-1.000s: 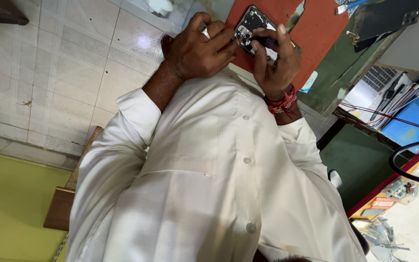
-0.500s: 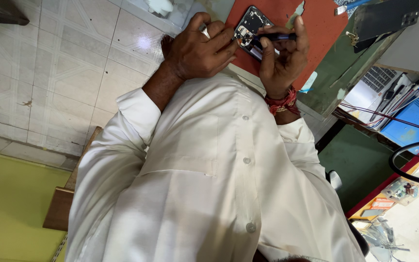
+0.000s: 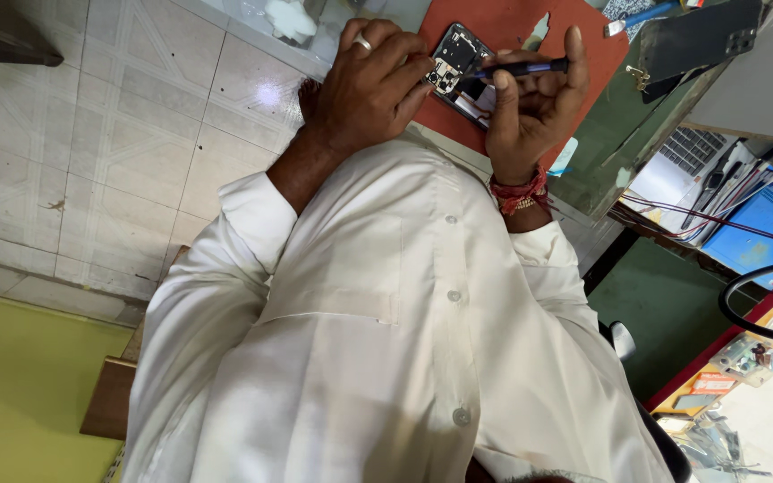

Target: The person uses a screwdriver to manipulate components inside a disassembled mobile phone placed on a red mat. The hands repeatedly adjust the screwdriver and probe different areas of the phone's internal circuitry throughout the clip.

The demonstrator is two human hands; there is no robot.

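Up top centre of the frame, left hand [image 3: 370, 82] clamps the opened black smartphone with exposed circuit boards [image 3: 459, 70] steady over the red-orange table mat [image 3: 530, 31] so the right hand [image 3: 534, 103], pinching a slim dark-blue screwdriver [image 3: 521, 67], can reach the boards.

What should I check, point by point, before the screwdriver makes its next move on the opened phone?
1. Left hand grips the opened phone: ok.
2. Right hand holds the dark screwdriver: ok.
3. Screwdriver tip seated on a screw: cannot tell, too small to see.
4. Phone lies above the red mat, so a dropped screw would likely land there: ok.
5. Phone fully in view: not ok, fingers cover part of it.
6. Loose back cover lies apart from the hands: ok.
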